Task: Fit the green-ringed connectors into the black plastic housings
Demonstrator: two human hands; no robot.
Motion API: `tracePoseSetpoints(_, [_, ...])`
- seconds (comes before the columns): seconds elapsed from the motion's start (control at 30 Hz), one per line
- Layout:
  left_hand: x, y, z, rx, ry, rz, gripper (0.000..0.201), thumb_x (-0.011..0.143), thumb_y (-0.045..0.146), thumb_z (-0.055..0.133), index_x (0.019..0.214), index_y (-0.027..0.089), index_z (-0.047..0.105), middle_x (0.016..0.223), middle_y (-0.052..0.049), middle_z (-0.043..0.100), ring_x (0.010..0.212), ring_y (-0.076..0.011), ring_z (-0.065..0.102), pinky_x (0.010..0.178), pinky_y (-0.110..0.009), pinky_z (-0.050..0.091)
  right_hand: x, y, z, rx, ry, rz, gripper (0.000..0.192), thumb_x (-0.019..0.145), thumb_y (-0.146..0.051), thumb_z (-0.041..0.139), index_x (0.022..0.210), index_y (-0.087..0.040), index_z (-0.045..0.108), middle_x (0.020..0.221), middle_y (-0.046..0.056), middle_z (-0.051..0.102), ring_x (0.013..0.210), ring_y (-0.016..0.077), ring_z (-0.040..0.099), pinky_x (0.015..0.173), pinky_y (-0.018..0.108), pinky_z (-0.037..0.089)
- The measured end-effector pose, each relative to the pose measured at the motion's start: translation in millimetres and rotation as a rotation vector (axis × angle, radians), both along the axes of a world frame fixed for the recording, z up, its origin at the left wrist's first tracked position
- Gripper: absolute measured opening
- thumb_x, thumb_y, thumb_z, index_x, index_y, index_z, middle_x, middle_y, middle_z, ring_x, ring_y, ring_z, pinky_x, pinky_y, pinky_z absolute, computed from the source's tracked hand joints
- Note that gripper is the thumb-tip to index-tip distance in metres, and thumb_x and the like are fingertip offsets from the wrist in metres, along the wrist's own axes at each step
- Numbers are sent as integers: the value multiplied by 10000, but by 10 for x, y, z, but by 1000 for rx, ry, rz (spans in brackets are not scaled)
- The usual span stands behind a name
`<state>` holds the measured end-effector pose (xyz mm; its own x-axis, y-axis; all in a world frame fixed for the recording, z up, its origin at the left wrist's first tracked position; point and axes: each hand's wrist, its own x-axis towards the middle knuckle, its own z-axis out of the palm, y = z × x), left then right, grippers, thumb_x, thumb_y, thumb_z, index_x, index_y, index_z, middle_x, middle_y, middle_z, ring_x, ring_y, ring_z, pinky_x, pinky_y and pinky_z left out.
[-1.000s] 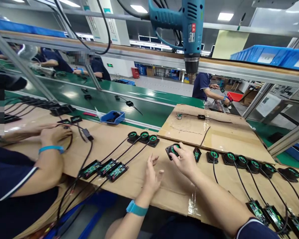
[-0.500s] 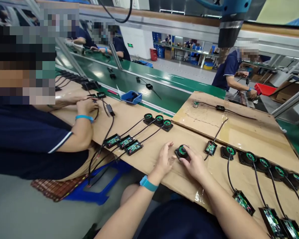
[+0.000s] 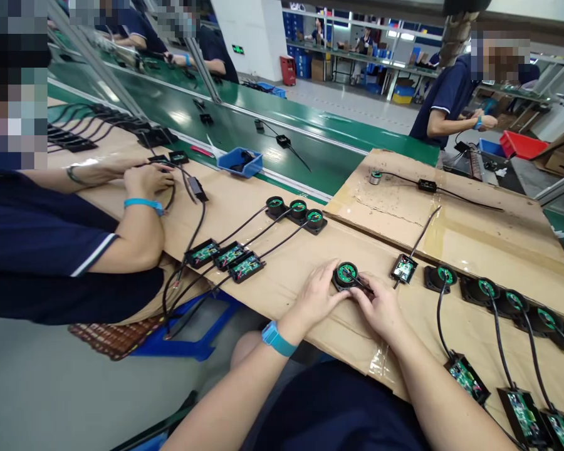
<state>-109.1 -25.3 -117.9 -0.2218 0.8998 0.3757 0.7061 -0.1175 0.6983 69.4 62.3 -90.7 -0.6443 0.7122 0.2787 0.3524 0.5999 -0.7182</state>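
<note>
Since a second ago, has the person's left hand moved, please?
Yes. The left hand has closed in rightward across the cardboard-covered bench onto the round black part with the green ring, which the right hand also grips.

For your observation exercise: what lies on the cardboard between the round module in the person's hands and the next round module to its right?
In the head view, one small open circuit board lies between the held round module and the next round module.

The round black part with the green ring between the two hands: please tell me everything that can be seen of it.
The round black part looks like dark plastic, with a green ring on its upward face. It lies flat on the cardboard sheet, near the front edge. The left hand touches its left side and the right hand its right side. A thin black cable seems to lead from it past a small circuit board.
</note>
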Motion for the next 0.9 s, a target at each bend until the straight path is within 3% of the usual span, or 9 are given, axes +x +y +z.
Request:
tracePoseSetpoints(0.17, [3, -16, 36, 28, 99, -57, 602, 966, 329, 599, 1518, 244, 374, 1491, -145, 503, 1377, -296, 490, 1156, -523, 445, -12, -10, -9, 28, -5, 0, 347, 963, -366, 595, 1261, -195, 640, 1244, 108, 687, 1140, 240, 662, 1014, 412, 557])
tracePoseSetpoints(0.3, [20, -23, 116, -9, 107, -59, 589, 934, 294, 631, 1484, 229, 431, 1426, -148, 555, 1321, -307, 531, 1126, -527, 473, -21, -33, -72, 125, -27, -1, 449, 975, -417, 571, 1363, -192, 589, 1354, 128, 630, 1263, 272, 600, 1107, 474, 496])
tracePoseSetpoints(0.57, [23, 7, 93, -30, 175, -51, 576, 901, 306, 659, 1442, 214, 483, 1344, -129, 609, 1221, -286, 586, 1066, -465, 518, -76, 68, -440, 300, -140, 28, 545, 1002, -497, 475, 1449, -191, 533, 1465, 148, 536, 1315, 294, 562, 1134, 494, 471])
tracePoseSetpoints(0.73, [38, 29, 79, -19, 173, -40, 472, 917, 282, 630, 1381, 242, 545, 1245, -111, 649, 1137, -277, 622, 987, -464, 551, -123, 114, -371, 378, -208, -5, 500, 1001, -489, 448, 1331, -169, 644, 1404, 155, 590, 1240, 312, 614, 1050, 488, 534])
tracePoseSetpoints(0.9, [46, 30, 97, -2, 188, -29, 493, 899, 284, 646, 1379, 243, 544, 1234, -115, 653, 1118, -291, 619, 959, -485, 546, -154, 110, -300, 427, -267, 12, 486, 994, -483, 422, 1267, -173, 676, 1313, 167, 651, 1162, 328, 646, 980, 522, 541])
